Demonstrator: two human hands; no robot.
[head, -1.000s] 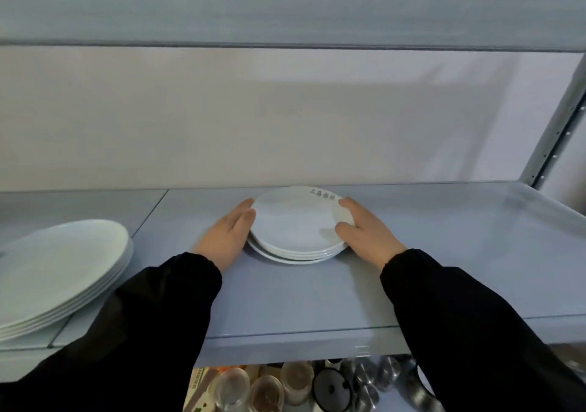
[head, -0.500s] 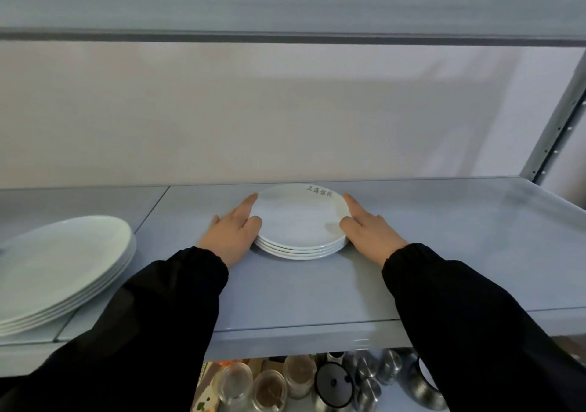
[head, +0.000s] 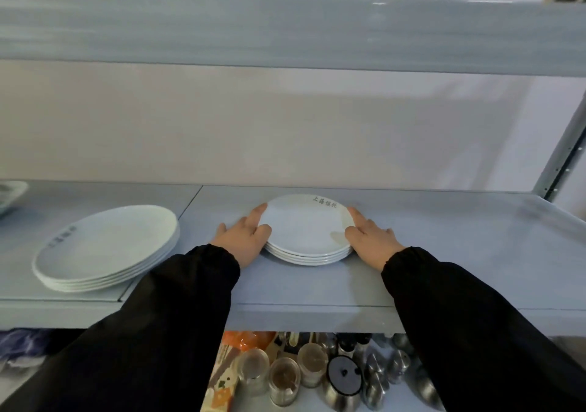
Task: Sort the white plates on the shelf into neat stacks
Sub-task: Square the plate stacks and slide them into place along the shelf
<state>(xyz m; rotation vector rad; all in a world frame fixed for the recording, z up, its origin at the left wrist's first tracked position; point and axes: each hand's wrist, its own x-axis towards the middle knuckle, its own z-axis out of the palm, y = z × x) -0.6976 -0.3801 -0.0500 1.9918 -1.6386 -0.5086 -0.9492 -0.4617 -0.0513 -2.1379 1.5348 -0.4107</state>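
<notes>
Two stacks of white plates stand on the shelf [head: 444,253]: the small stack [head: 307,234] in the middle holds four plates, and the large stack [head: 104,246] on the left shows four rims, perhaps a fifth. One more dish [head: 9,192] sits at the far left edge. Two hands are in view, the left hand [head: 244,240] and the right hand [head: 371,240]; below, near, stand three glass jars [head: 284,383] and one black lid [head: 344,375].

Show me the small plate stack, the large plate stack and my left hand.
small plate stack [head: 304,230], head view, on the face of the top plate.
large plate stack [head: 104,243], head view, on the face of the top plate.
left hand [head: 242,240], head view, on the back of the hand.
</notes>
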